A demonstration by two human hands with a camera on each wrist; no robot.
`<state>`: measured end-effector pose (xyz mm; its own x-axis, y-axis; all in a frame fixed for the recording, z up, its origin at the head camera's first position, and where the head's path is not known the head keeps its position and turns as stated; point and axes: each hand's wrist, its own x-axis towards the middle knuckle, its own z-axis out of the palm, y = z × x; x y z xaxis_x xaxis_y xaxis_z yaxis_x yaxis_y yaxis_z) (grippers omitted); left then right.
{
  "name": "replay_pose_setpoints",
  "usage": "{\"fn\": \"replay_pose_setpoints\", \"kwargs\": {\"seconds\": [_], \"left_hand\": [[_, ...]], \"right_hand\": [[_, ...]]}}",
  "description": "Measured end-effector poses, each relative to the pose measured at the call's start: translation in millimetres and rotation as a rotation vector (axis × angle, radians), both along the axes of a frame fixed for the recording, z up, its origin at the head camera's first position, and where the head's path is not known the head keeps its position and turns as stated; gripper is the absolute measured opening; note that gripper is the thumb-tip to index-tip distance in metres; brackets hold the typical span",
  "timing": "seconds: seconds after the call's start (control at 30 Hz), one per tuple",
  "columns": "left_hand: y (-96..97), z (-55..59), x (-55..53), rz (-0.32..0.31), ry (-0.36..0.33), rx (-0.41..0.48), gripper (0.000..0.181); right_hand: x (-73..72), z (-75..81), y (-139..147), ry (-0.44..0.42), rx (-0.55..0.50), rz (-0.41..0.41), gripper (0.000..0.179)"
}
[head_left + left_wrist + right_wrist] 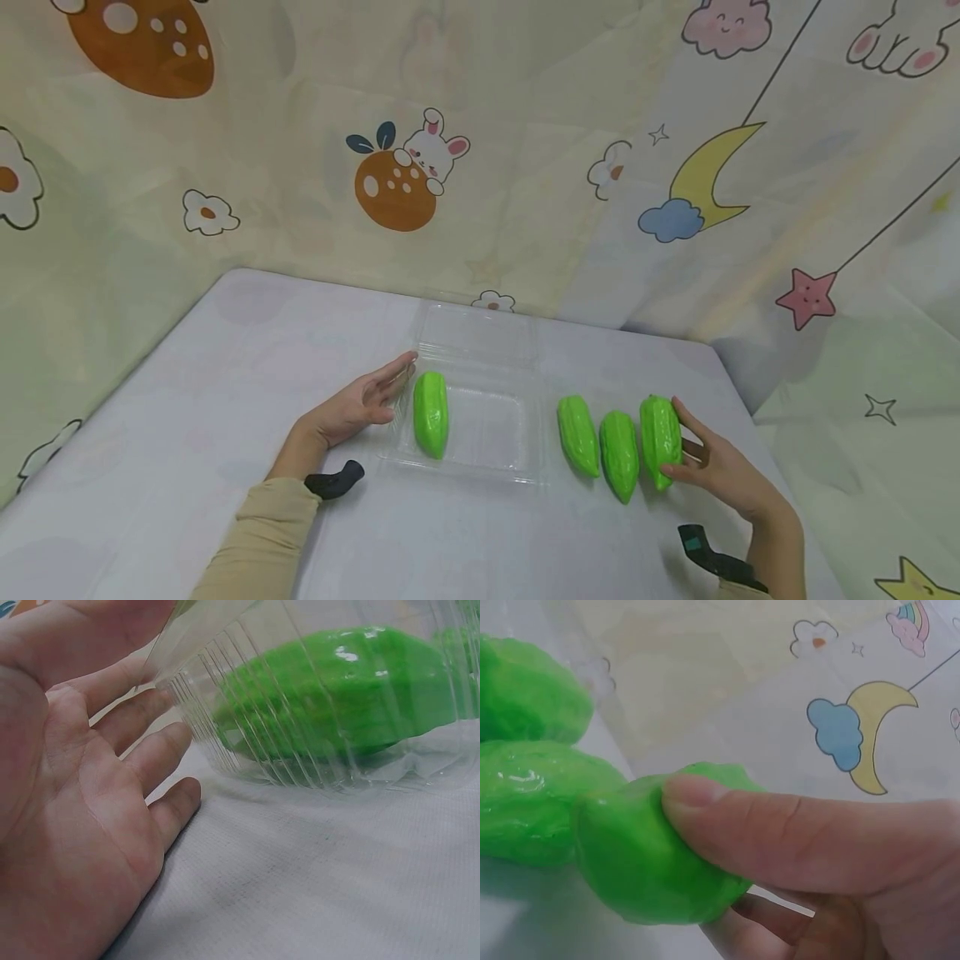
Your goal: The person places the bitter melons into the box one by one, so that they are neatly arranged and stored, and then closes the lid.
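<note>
A clear plastic box (487, 429) lies on the table with its lid (477, 333) folded back. Inside, along its left side, is one glossy green bitter melon (431, 415). My left hand (358, 408) is beside the left wall, fingers extended; in the left wrist view the fingertips (176, 739) are close to the ribbed plastic, and contact is hard to tell. At the right, my right hand (723, 467) pinches another bitter melon (660, 442) between thumb and fingers. Two more, the nearer bitter melon (619, 454) and the leftmost loose bitter melon (578, 435), lie between it and the box.
A white cloth covers the table (225, 400). Behind it hangs a patterned curtain (300, 167), close to the table's back edge. Black wrist mounts show on both arms, the left mount (335, 481) and the right mount (720, 558).
</note>
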<state>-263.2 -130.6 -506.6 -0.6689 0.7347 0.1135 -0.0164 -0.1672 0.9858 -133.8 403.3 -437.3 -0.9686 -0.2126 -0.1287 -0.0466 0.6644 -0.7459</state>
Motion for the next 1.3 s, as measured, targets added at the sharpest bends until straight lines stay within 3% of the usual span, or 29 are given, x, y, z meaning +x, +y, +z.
{"fn": "replay_pose_setpoints", "kwargs": {"seconds": [0.83,1.3], "left_hand": [[-3.4,4.6,0.0,0.010,0.011,-0.004,0.095],[-1.3,1.4,1.6,0.012,0.014,-0.009,0.096]], "right_hand": [[-3.6,30.1,-38,0.093,-0.040,0.083,0.098],[-5.7,31.8,-56,0.108,-0.096,0.136,0.097]]}}
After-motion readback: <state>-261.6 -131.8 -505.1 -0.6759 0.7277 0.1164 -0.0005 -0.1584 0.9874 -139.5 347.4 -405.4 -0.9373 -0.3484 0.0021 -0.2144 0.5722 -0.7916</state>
